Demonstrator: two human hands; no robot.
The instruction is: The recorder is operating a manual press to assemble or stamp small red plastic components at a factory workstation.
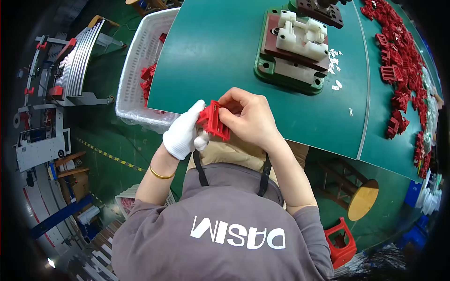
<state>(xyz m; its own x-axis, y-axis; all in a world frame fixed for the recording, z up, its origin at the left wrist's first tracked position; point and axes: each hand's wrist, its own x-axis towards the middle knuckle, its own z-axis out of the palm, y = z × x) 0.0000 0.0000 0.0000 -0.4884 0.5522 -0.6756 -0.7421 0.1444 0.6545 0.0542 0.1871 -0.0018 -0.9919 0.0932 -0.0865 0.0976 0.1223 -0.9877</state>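
A red plastic part (214, 122) with slots or ribs is held up over my lap, just off the near edge of the green table. My left hand (183, 133), in a white glove, grips it from the left, with its fingers partly behind it. From the right, my bare right hand (253, 117) closes thumb and forefinger on the part's upper right side. Whether a small piece is pinched there too is hidden by the fingers. Beyond my hands, a press fixture with a white block (302, 37) stands on a green base (286, 77).
Small white pieces (333, 61) lie right of the fixture. Many red parts (398, 70) are heaped along the table's (206, 61) right side. A white basket (129, 89) holding red parts stands at the left. Below right are a wooden stool (363, 199) and a red stool (344, 248).
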